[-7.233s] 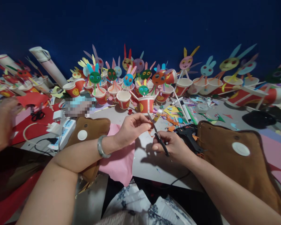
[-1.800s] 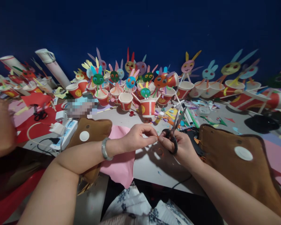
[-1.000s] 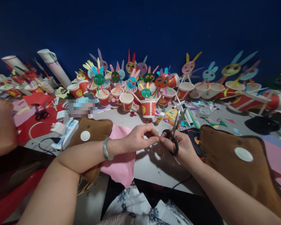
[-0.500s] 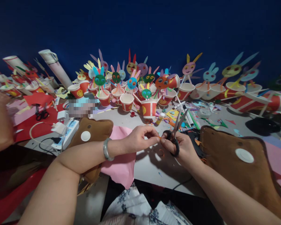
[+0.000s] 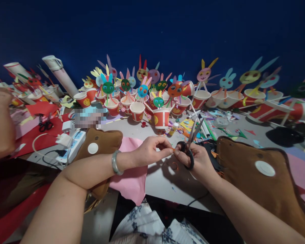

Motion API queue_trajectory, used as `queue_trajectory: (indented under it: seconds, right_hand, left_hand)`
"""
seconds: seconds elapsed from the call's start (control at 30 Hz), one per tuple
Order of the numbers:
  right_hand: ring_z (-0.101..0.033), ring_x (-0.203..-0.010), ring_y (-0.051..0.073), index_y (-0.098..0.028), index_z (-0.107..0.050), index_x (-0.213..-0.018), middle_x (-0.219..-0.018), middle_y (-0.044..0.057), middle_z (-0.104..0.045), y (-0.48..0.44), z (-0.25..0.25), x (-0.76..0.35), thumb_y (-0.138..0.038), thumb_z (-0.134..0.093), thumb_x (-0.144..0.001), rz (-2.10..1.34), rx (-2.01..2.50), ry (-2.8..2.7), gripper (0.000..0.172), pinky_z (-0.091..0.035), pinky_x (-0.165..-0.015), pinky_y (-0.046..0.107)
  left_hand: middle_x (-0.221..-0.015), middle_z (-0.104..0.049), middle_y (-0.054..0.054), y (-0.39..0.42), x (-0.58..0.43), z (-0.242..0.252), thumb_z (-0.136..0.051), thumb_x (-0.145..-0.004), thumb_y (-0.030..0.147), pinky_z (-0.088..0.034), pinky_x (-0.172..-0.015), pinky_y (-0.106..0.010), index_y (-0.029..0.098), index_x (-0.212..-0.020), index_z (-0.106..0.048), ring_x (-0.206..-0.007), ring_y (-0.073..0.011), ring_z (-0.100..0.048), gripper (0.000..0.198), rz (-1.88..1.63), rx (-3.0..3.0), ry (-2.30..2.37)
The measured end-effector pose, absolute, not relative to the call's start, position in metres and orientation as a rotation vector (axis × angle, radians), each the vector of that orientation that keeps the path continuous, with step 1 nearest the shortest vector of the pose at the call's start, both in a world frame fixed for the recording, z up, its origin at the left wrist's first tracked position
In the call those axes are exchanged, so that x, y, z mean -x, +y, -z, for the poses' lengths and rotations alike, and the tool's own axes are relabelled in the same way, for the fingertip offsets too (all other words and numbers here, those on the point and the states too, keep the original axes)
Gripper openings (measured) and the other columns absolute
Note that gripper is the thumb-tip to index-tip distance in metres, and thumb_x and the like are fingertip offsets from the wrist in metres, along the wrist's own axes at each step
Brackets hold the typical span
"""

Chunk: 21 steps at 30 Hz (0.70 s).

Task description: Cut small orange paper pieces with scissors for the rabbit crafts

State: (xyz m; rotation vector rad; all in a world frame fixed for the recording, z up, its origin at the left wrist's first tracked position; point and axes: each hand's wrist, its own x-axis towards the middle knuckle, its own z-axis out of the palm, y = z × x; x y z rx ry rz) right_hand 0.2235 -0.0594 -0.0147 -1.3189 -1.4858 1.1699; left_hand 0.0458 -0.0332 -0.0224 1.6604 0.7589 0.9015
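My left hand [image 5: 154, 149] pinches a small orange piece of paper [image 5: 173, 149] between thumb and fingertips, above the table. Its other end meets the fingertips of my right hand [image 5: 197, 159], which also has a pair of black-handled scissors [image 5: 193, 137] in its grip. The scissor blades point up and away, slightly parted, clear of the orange paper. Under my left wrist lies a pink sheet of paper [image 5: 132, 183]. A thin orange paper curl [image 5: 175, 166] rests on the table below my hands.
Several paper cups [image 5: 161, 118] with paper rabbit figures line the back. Brown cushion-like pads [image 5: 259, 189] lie at both sides. A power strip [image 5: 75, 144] with cables and another pair of scissors [image 5: 45, 123] are at left, near another person's arm [image 5: 1, 125]. Paper scraps and markers [image 5: 205, 127] lie mid-right.
My hands, the scissors and the orange paper stay nearly in place. At the far left the other person's arm has shifted slightly.
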Motion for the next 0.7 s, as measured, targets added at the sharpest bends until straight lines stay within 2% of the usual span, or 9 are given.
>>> queue_trajectory:
  seconds: [0.7]
  right_hand:
    - [-0.051,-0.039,0.012,-0.02,-0.058,-0.066,-0.048,-0.003,-0.055,-0.0606,0.0132,-0.2218,-0.039,-0.071,-0.071,-1.197,1.338,-1.443,0.024,-0.038,-0.038,0.023]
  left_hand:
    - [-0.076,-0.062,-0.004,-0.033,-0.0469,0.0247,-0.063,-0.081,0.025,-0.044,-0.068,-0.024,0.011,-0.077,-0.061,-0.071,-0.0114,-0.056,0.015,-0.887,-1.645,0.764]
